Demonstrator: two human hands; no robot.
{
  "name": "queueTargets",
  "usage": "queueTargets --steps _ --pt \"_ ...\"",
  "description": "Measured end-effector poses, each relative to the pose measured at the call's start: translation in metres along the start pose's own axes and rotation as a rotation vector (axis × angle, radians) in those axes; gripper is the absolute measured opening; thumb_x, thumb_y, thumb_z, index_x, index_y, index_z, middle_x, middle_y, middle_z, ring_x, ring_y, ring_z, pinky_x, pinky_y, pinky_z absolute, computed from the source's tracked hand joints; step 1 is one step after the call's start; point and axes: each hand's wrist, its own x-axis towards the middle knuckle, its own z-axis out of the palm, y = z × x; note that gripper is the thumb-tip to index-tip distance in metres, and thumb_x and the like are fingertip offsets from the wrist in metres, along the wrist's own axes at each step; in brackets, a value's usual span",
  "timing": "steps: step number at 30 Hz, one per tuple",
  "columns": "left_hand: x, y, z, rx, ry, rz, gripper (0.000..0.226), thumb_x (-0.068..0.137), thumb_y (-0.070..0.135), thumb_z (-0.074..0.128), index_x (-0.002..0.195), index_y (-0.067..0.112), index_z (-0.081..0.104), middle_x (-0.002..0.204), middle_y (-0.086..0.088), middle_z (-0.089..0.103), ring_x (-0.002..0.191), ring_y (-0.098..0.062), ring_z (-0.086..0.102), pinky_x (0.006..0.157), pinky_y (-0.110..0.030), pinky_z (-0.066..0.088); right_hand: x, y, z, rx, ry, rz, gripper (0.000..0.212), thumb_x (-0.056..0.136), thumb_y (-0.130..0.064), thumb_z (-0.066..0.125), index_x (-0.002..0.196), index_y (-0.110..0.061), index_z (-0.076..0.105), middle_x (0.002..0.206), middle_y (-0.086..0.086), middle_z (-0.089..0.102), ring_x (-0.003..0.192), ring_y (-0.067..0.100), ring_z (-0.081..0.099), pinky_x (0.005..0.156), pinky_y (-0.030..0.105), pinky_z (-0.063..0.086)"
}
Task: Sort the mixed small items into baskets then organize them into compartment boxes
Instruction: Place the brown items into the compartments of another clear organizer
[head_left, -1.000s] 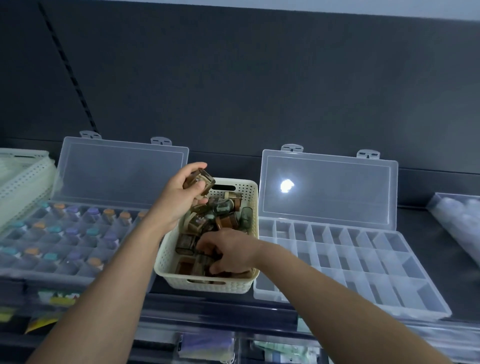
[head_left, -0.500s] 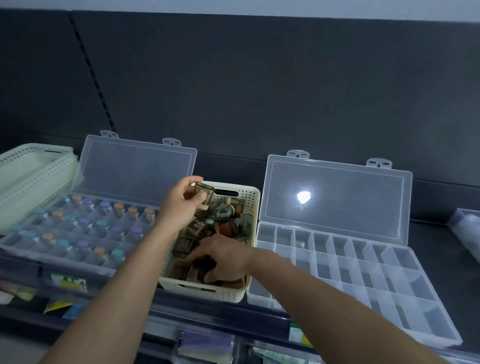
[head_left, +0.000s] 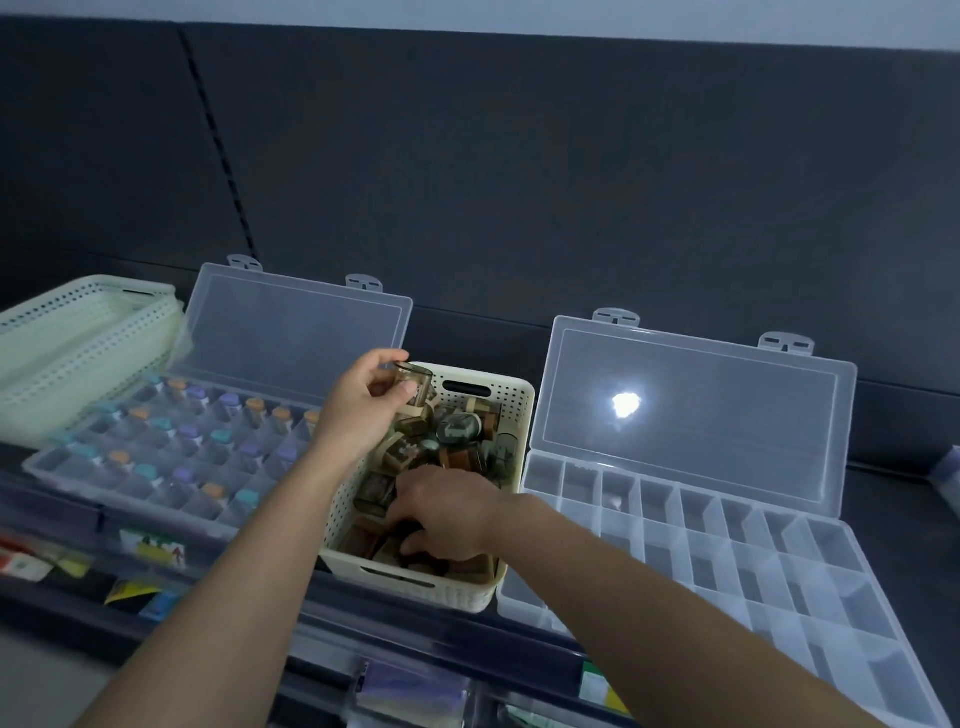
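Pinching a small smoky-brown translucent plastic cup (head_left: 415, 382) between thumb and curled fingers of the left hand (head_left: 363, 410), just above the far left corner of the cream perforated plastic basket (head_left: 511, 400). Dipping the right hand (head_left: 447, 512), fingers curled downward, into the heap of small brown and green containers (head_left: 457, 441) in that basket, with the fingertips hiding whether anything is being gripped. Flanking the basket, two open clear plastic compartment boxes: the left box (head_left: 156, 467) holding colour-capped bottles, the right box (head_left: 727, 571) touching the basket's side.
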Motion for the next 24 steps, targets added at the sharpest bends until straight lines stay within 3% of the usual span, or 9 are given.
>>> queueTargets --steps 3,8,12,16,18,20,22,24 --pt "0.001 0.0 0.001 0.003 -0.009 0.0 0.033 0.09 0.017 0.065 0.103 0.046 0.057 0.113 0.004 0.063 0.106 -0.019 0.061 0.097 -0.05 0.048 0.005 -0.001 0.0 -0.056 -0.016 -0.011 0.045 0.088 -0.046 0.06 0.125 -0.02 0.059 0.101 0.001 0.043 0.102 0.022 0.045 0.071 0.033 0.04" --pt "0.002 -0.004 0.0 0.012 0.002 -0.002 0.032 0.09 0.017 0.064 0.106 0.044 0.057 0.112 0.005 0.063 0.102 -0.018 0.062 0.095 -0.049 0.05 0.011 0.003 0.001 0.012 -0.001 0.02 0.04 0.081 -0.049 0.067 0.107 -0.02 0.06 0.099 -0.001 0.042 0.101 0.021 0.044 0.072 0.036 0.045" --pt "0.005 -0.004 0.0 -0.035 0.035 0.012 0.034 0.089 0.015 0.066 0.097 0.048 0.058 0.106 0.005 0.065 0.1 -0.019 0.064 0.093 -0.052 0.05 0.005 0.014 -0.003 0.253 0.138 0.066 0.035 0.083 -0.047 0.066 0.097 -0.016 0.056 0.099 0.0 0.046 0.093 0.017 0.045 0.073 0.032 0.039" --pt "0.012 -0.001 0.002 -0.064 0.077 0.034 0.032 0.086 0.018 0.069 0.095 0.045 0.057 0.103 0.008 0.067 0.098 -0.015 0.064 0.094 -0.049 0.05 -0.014 0.03 -0.021 0.509 0.335 0.219 0.03 0.086 -0.044 0.065 0.092 -0.016 0.054 0.087 0.001 0.059 0.079 0.02 0.057 0.07 0.035 0.05" --pt "0.015 0.0 0.008 -0.071 0.064 0.051 0.032 0.085 0.019 0.07 0.096 0.046 0.056 0.103 0.008 0.066 0.098 -0.013 0.063 0.094 -0.047 0.05 -0.026 0.042 -0.029 0.651 0.439 0.313 0.027 0.088 -0.041 0.064 0.093 -0.016 0.057 0.084 0.004 0.064 0.074 0.023 0.065 0.061 0.037 0.055" --pt "0.016 0.003 0.017 -0.059 0.015 0.088 0.039 0.087 0.018 0.068 0.101 0.053 0.055 0.107 0.009 0.064 0.1 -0.011 0.062 0.094 -0.045 0.051 -0.037 0.053 -0.034 0.857 0.521 0.421 0.019 0.089 -0.037 0.064 0.094 -0.019 0.059 0.08 0.003 0.064 0.064 0.021 0.068 0.051 0.031 0.054" --pt "0.016 0.007 0.027 -0.026 -0.067 0.126 0.047 0.088 0.017 0.066 0.107 0.06 0.056 0.117 0.009 0.062 0.107 -0.01 0.06 0.098 -0.042 0.049 -0.048 0.065 -0.037 0.906 0.6 0.498 0.015 0.089 -0.032 0.063 0.099 -0.022 0.064 0.081 0.001 0.063 0.066 0.018 0.065 0.059 0.03 0.054" --pt "0.017 0.011 0.04 -0.017 -0.14 0.145 0.049 0.086 0.017 0.066 0.107 0.061 0.058 0.122 0.006 0.062 0.112 -0.013 0.059 0.102 -0.043 0.046 -0.06 0.078 -0.037 0.843 0.629 0.54 0.022 0.09 -0.028 0.061 0.111 -0.024 0.062 0.089 0.002 0.067 0.082 0.02 0.065 0.078 0.037 0.055"
